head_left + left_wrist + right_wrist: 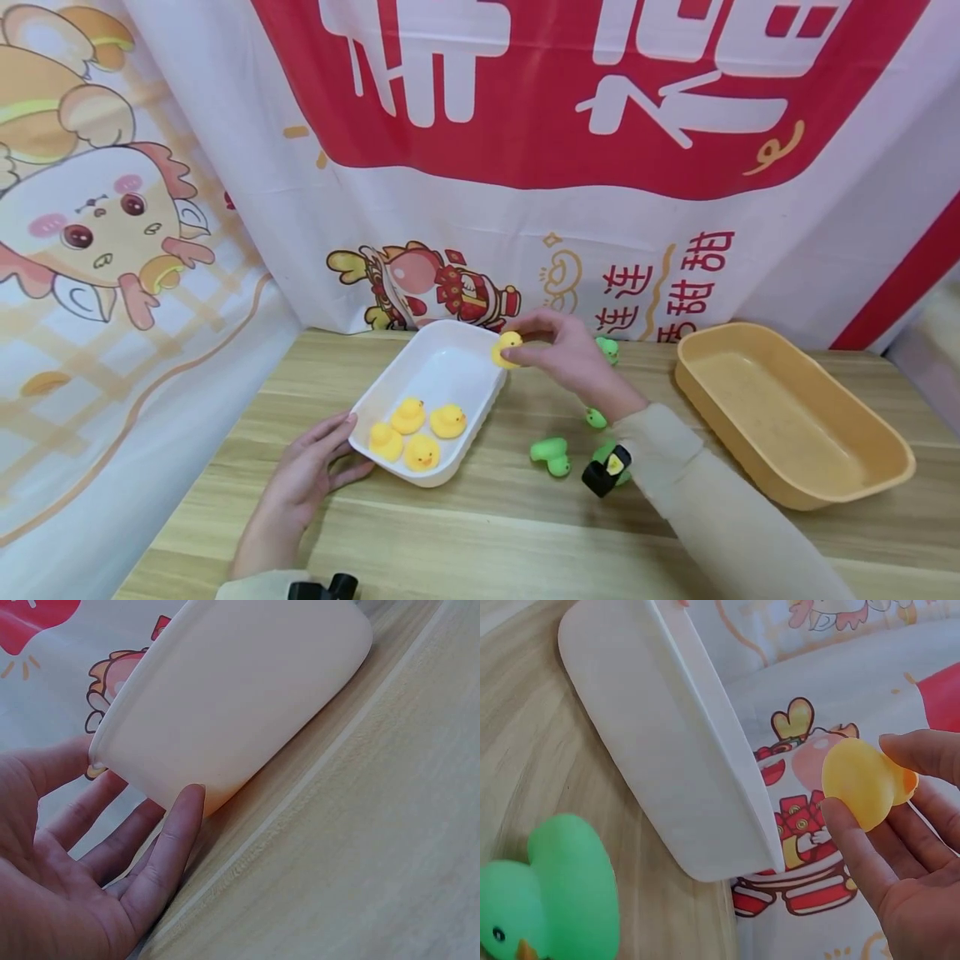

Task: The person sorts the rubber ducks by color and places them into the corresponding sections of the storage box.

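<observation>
My right hand (558, 354) pinches a yellow toy duck (507, 348) between thumb and fingertips. It is just above the right rim of a white plastic tub (457, 350), and the right wrist view shows the same duck (859, 784) held beside the tub. Several more yellow ducks (422, 452) sit inside the tub, toward its near end. With fingers and thumb spread around the tub's near left corner, my left hand (307, 467) holds it. In the left wrist view these fingers (176, 844) touch its outer wall.
Several green toy ducks (551, 456) lie on the wooden table (465, 542) right of the tub, some partly behind the right arm. A tan plastic tub (780, 408) stands at the right. A printed cloth (480, 200) hangs along the table's back edge.
</observation>
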`<state>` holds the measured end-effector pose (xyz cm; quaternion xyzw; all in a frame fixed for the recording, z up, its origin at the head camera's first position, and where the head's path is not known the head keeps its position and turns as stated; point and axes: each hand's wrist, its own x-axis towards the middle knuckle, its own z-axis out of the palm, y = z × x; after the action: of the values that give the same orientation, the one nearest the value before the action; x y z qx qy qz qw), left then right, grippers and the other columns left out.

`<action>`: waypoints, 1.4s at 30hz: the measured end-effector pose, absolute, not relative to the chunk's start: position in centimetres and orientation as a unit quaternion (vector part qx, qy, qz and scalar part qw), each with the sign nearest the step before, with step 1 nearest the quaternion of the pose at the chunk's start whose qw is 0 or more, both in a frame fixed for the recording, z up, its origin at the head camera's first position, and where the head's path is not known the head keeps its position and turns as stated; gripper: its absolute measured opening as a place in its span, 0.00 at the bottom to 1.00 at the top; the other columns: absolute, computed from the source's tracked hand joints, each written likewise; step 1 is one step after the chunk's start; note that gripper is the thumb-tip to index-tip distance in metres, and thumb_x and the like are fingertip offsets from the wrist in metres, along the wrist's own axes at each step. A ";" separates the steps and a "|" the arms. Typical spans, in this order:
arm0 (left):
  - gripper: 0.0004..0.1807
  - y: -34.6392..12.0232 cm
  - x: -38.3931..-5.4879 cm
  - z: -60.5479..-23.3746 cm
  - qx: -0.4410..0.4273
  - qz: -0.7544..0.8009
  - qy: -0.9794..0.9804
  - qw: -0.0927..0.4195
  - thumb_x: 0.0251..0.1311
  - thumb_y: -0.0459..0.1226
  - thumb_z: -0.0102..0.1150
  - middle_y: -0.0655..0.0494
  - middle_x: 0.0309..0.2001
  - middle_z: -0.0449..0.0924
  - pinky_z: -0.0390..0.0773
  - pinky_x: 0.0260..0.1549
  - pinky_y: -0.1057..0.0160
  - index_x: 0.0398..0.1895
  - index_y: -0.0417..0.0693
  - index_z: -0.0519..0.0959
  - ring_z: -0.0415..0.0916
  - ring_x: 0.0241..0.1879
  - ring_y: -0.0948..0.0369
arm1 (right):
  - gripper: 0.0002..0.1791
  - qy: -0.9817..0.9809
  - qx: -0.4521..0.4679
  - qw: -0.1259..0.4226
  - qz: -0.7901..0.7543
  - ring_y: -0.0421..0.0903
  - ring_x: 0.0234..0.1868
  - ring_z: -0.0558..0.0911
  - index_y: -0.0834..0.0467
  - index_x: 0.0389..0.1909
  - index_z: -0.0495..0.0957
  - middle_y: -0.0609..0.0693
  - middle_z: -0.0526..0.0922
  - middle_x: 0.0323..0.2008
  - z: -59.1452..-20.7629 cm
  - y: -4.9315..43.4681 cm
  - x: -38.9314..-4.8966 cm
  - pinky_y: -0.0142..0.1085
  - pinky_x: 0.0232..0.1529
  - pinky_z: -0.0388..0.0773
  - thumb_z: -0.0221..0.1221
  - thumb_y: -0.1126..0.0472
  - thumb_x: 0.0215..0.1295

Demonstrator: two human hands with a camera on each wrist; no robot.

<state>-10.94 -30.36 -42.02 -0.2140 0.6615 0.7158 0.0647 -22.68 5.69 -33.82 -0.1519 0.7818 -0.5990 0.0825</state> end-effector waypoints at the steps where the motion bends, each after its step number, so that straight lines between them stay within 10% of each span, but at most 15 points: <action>1: 0.36 -30.4 -10.9 -42.0 -0.214 0.716 0.661 0.064 0.74 0.53 0.66 0.68 0.52 0.85 0.90 0.57 0.54 0.78 0.49 0.71 0.83 0.53 0.63 | 0.20 0.781 -0.155 0.085 -0.599 0.51 0.62 0.83 0.54 0.57 0.86 0.51 0.88 0.57 -33.9 5.3 -22.7 0.44 0.61 0.85 0.75 0.60 0.65; 42: 0.38 -30.3 -11.0 -42.0 -0.213 0.711 0.668 0.062 0.75 0.54 0.64 0.66 0.54 0.84 0.90 0.57 0.53 0.80 0.46 0.67 0.82 0.54 0.63 | 0.13 0.841 -0.168 0.157 -0.490 0.46 0.49 0.84 0.52 0.44 0.87 0.47 0.89 0.44 -37.2 -4.9 -25.7 0.44 0.63 0.83 0.77 0.65 0.60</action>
<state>-10.97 -30.29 -42.03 -0.2125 0.6677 0.7107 0.0621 -25.74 -4.91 -37.21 -0.1681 0.8408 -0.4900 0.1570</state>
